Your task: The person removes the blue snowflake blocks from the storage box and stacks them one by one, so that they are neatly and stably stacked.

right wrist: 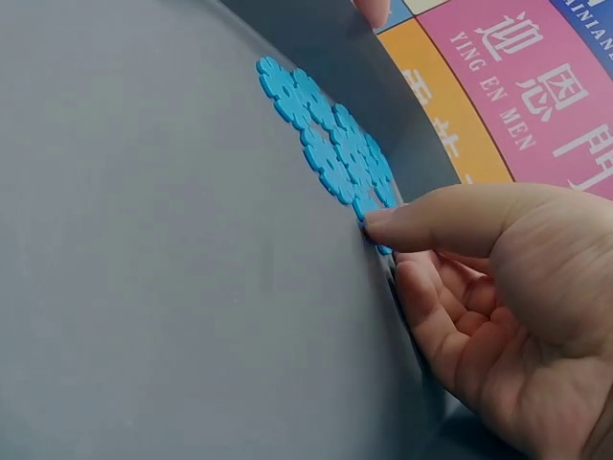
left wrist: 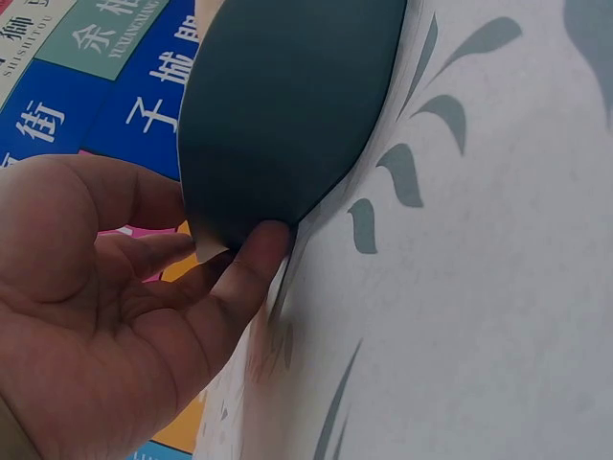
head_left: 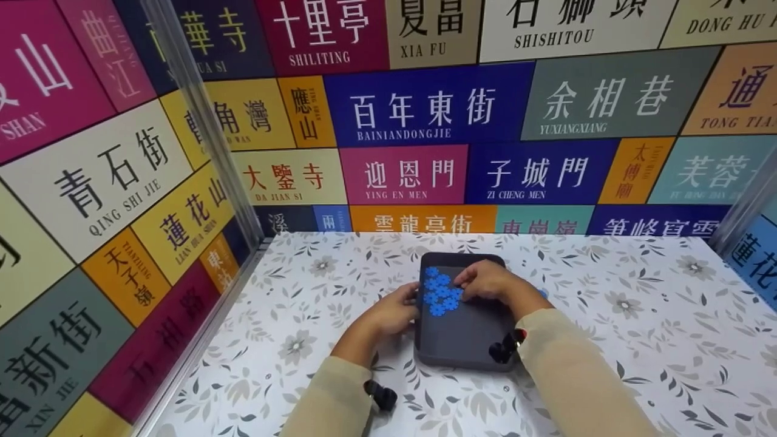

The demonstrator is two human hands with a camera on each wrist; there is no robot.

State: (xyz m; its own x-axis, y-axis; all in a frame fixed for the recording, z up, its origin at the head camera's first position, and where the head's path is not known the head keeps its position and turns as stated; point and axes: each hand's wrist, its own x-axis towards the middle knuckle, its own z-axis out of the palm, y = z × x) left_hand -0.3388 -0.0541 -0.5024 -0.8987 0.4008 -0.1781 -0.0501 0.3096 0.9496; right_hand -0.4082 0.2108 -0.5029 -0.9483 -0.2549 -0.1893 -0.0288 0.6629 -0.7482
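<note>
A dark grey tray stands on the table between the hands. In its left part lies a cluster of blue flower-shaped discs, seen edge to edge in the right wrist view. My right hand reaches over the tray's right side. Its thumb and fingers pinch a blue disc at the near end of the cluster; the fingertips partly cover it. My left hand holds the tray's left side, its curved fingers against the outer wall.
A small bit of blue shows past my right wrist, mostly hidden. The tablecloth has a leaf print. Panels with printed place names line the back and left, with a clear post at the left corner.
</note>
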